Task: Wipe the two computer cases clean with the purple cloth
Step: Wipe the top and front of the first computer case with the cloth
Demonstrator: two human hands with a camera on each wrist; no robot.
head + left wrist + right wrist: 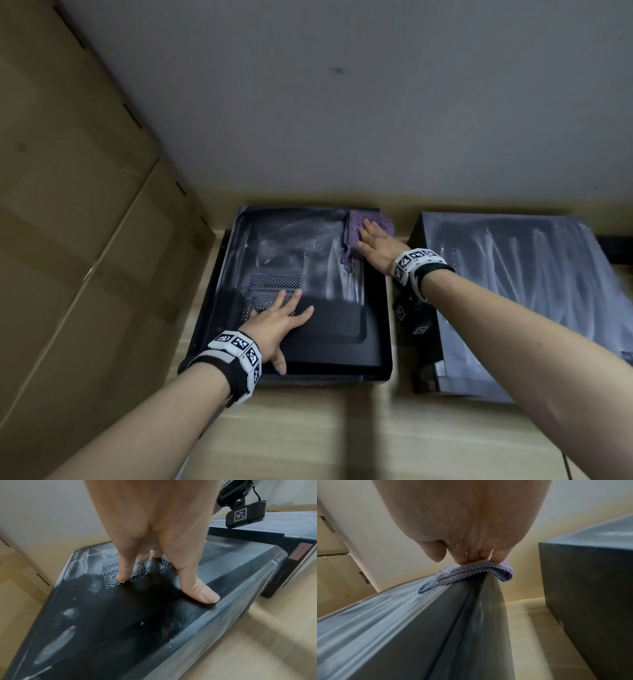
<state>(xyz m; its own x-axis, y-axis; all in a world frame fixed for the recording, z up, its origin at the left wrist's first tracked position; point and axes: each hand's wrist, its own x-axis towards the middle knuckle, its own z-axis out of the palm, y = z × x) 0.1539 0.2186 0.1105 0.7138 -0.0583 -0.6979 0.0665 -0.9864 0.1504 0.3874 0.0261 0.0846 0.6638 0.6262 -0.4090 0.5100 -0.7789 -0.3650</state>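
Observation:
Two black computer cases lie flat on a wooden floor. The left case (339, 349) shows white dust smears and a perforated vent. My left hand (277, 318) rests flat on it, fingers spread over the vent (149, 566), thumb by the near edge. My right hand (376, 243) presses the purple cloth (356, 226) with straight fingers onto the case's far right corner; the cloth (471, 573) hangs slightly over the edge of the case (419, 628). The right case (534, 274) is streaked with white dust and untouched.
Cardboard boxes (68, 205) stand stacked against the left side. A pale wall (342, 102) runs right behind both cases. A narrow gap of wooden floor (404, 342) separates the cases, and bare floor (342, 438) lies in front.

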